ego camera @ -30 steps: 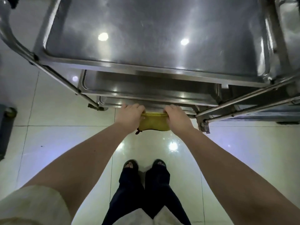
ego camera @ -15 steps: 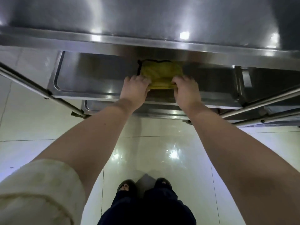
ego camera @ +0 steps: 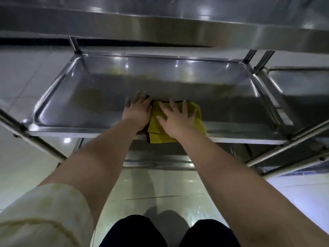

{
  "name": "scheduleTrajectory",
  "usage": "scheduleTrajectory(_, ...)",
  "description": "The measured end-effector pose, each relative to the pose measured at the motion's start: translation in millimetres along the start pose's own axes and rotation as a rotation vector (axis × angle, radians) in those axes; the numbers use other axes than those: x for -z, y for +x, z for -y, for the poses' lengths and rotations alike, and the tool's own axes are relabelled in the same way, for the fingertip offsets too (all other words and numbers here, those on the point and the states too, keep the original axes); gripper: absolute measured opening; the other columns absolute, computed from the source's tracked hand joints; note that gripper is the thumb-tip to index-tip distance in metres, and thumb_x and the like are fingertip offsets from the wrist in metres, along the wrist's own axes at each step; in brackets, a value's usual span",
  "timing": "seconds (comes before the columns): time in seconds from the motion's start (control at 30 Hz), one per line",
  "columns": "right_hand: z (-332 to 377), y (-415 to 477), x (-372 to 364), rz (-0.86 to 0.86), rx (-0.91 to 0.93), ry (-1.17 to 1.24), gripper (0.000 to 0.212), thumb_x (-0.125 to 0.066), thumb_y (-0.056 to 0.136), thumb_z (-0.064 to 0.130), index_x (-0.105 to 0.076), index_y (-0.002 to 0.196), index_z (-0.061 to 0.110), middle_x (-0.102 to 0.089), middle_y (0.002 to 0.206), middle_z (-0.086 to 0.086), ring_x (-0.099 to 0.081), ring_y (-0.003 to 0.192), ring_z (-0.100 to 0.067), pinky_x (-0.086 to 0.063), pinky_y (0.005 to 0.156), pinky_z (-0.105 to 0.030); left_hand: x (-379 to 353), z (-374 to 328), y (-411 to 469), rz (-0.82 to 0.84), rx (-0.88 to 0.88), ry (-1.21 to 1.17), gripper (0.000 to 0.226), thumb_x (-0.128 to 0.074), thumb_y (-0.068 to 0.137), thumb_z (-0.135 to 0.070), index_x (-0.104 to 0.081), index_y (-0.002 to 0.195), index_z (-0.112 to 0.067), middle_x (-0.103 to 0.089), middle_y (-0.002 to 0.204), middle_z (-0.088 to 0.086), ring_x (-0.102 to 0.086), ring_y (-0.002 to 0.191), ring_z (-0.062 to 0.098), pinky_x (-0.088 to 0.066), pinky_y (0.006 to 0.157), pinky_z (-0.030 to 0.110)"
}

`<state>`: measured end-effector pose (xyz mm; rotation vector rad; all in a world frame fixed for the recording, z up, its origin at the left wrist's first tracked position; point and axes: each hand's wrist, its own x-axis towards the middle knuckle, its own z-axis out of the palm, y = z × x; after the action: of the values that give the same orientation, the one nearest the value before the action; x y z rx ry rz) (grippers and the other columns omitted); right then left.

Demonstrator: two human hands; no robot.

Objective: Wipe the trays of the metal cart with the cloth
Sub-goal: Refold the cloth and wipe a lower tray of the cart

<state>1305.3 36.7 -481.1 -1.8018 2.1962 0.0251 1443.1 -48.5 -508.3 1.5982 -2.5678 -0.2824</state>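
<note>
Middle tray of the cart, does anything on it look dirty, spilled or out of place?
Yes. The middle tray carries a dull yellowish-brown film: a patch at its left and a streaky band across its far half, unlike the shiny rim. It may be residue or only a reflection. The yellow cloth overhangs the near rim.

A glossy pale tiled floor (ego camera: 26,73) with thin dark grout lines (ego camera: 160,197) lies under and left of a steel rack (ego camera: 295,82), with a dark strip (ego camera: 32,41) along its far edge and a bright light reflection (ego camera: 67,140) well left of the rack.
</note>
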Motion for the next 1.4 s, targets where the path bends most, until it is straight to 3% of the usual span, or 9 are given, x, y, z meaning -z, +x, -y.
scheduleTrajectory(0.17, -25, 12, -9, 0.064, -0.038, -0.03, 0.06, -0.017, 0.096, 0.068, 0.003, 0.151, 0.053, 0.017, 0.162, 0.017, 0.022, 0.147, -0.032, 0.011, 0.11, -0.07, -5, 2, 12, 0.056, 0.064, 0.011, 0.052, -0.015, 0.106, -0.041, -0.012, 0.156, -0.032, 0.001, 0.165, -0.008, 0.009, 0.151, 0.018, 0.007, 0.121, 0.047)
scheduleTrajectory(0.37, -126, 40, 11, -0.01, -0.359, -0.029, 0.059, -0.009, 0.095, 0.068, 0.008, 0.15, 0.053, 0.011, 0.163, 0.015, 0.013, 0.149, -0.034, 0.004, 0.114, -0.067, -13, 4, 18, 0.098, 0.072, 0.097, 0.054, -0.011, 0.104, -0.046, 0.001, 0.156, -0.038, 0.01, 0.164, -0.01, 0.011, 0.151, 0.021, 0.007, 0.119, 0.054)
scheduleTrajectory(0.47, -108, 49, 7, -0.056, -0.446, -0.009, 0.06, -0.011, 0.097, 0.065, 0.002, 0.153, 0.047, 0.009, 0.164, 0.011, 0.012, 0.148, -0.04, 0.001, 0.113, -0.069, -17, 5, 19, 0.091, 0.069, 0.113, 0.054, -0.01, 0.104, -0.045, 0.003, 0.156, -0.037, 0.01, 0.164, -0.01, 0.009, 0.151, 0.022, 0.007, 0.119, 0.054)
scheduleTrajectory(0.67, 15, 70, -16, -0.068, -0.127, -0.041, 0.056, -0.015, 0.098, 0.063, 0.001, 0.151, 0.052, 0.009, 0.164, 0.012, 0.014, 0.147, -0.042, 0.005, 0.11, -0.072, -15, 9, 14, 0.057, 0.082, 0.079, 0.059, -0.015, 0.102, -0.033, 0.008, 0.156, -0.028, 0.012, 0.164, -0.008, 0.011, 0.15, 0.016, 0.007, 0.121, 0.05)
scheduleTrajectory(0.8, -33, 71, -3, -0.099, -0.091, -0.03, 0.055, -0.019, 0.097, 0.063, -0.01, 0.15, 0.052, 0.0, 0.164, 0.015, 0.005, 0.15, -0.035, 0.0, 0.114, -0.066, -16, 11, 12, 0.05, 0.074, 0.029, 0.056, -0.014, 0.103, -0.04, 0.004, 0.156, -0.036, 0.009, 0.164, -0.011, 0.01, 0.151, 0.015, 0.007, 0.121, 0.049)
scheduleTrajectory(1.03, -175, 41, 18, -0.128, -0.582, 0.052, 0.058, -0.016, 0.098, 0.061, -0.004, 0.153, 0.046, -0.001, 0.164, 0.011, 0.0, 0.148, -0.039, -0.004, 0.115, -0.065, -18, 5, 21, 0.078, 0.052, 0.071, 0.054, -0.012, 0.1, -0.055, 0.001, 0.153, -0.048, 0.008, 0.164, -0.009, 0.01, 0.151, 0.022, 0.009, 0.118, 0.055)
scheduleTrajectory(1.13, -136, 52, 12, -0.159, -0.594, 0.058, 0.058, -0.016, 0.099, 0.057, -0.005, 0.154, 0.043, 0.0, 0.165, 0.009, 0.0, 0.147, -0.044, -0.002, 0.112, -0.069, -18, 4, 19, 0.085, 0.047, 0.099, 0.055, -0.01, 0.101, -0.053, 0.004, 0.153, -0.046, 0.01, 0.164, -0.008, 0.011, 0.151, 0.024, 0.01, 0.117, 0.057)
scheduleTrajectory(1.3, -4, 76, -10, -0.129, -0.223, -0.005, 0.056, -0.017, 0.099, 0.058, -0.008, 0.153, 0.048, 0.003, 0.164, 0.013, 0.007, 0.148, -0.043, 0.006, 0.111, -0.07, -15, 3, 16, 0.09, 0.045, 0.106, 0.058, -0.014, 0.102, -0.042, 0.006, 0.156, -0.034, 0.011, 0.164, -0.005, 0.01, 0.151, 0.023, 0.007, 0.118, 0.057)
scheduleTrajectory(1.4, 21, 77, -15, -0.135, -0.186, -0.024, 0.055, -0.015, 0.099, 0.059, -0.006, 0.152, 0.049, 0.004, 0.164, 0.013, 0.01, 0.148, -0.04, 0.007, 0.112, -0.068, -15, 6, 15, 0.095, 0.057, 0.099, 0.06, -0.014, 0.101, -0.039, 0.007, 0.156, -0.028, 0.013, 0.164, -0.005, 0.011, 0.151, 0.021, 0.006, 0.119, 0.055)
